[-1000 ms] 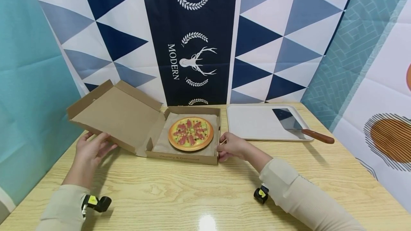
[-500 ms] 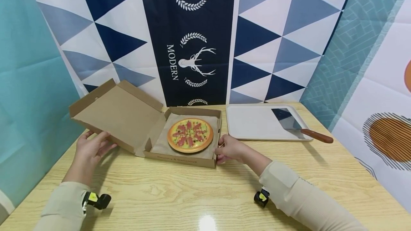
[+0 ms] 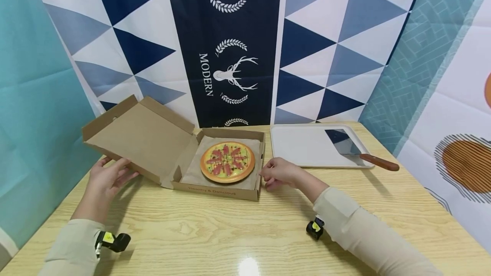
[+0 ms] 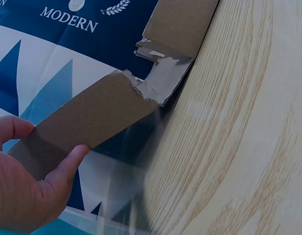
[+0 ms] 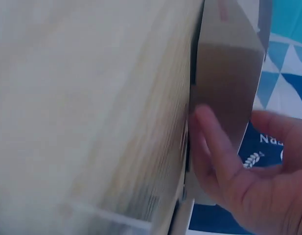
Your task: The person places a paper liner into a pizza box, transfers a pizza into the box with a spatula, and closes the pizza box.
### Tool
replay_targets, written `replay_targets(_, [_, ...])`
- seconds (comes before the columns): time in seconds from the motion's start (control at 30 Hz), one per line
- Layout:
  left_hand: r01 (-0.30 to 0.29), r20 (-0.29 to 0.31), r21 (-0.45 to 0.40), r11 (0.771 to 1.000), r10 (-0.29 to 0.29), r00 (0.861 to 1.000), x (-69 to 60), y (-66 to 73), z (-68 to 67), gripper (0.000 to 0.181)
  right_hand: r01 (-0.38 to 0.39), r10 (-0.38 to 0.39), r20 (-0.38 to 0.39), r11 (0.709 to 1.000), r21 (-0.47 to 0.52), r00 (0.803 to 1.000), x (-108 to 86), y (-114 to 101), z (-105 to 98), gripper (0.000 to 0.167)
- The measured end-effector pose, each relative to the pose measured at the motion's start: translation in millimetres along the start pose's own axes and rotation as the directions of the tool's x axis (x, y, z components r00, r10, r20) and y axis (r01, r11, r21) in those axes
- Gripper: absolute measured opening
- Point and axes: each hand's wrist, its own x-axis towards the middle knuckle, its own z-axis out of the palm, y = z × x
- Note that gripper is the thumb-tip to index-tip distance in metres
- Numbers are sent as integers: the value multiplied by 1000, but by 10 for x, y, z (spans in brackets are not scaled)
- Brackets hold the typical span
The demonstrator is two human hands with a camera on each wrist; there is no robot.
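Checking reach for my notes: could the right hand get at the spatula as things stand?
Likely yes: the spatula has its handle jutting past the rim of the tray, uncovered, and nothing tall stands between it and the right hand beside the box.

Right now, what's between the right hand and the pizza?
Head view: between the right hand and the pizza stand the box's right wall and, inside it, a strip of paper liner.

Head view forward and down, wrist views close in (box [image 3: 215,191] in all three)
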Motion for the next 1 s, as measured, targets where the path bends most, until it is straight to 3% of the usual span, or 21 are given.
replay_targets(0.2, [4,-2,9,1000,-3,1000,-1,8,5,88,50,-66,-167,994,-97,984,123,-70,-159,9])
replay_targets(0.33, [9,1,0,1000,-9,1000,11,13,-6,84,59,-82,-253,993,-100,964,240,-123,-274,10])
replay_targets(0.53, [0,-7,25,1000,0,1000,21,7,-12,91,91,-105,-303,994,-62,947,430,-159,-376,16])
replay_targets(0.83, [-17,-28,4,1000,17,999,47,-26,7,95,76,-78,-369,997,-22,926,729,-150,-430,25])
replay_targets(1.0, [-27,-32,-18,999,27,999,51,-32,13,91,87,-100,-378,995,-51,920,877,-165,-446,42])
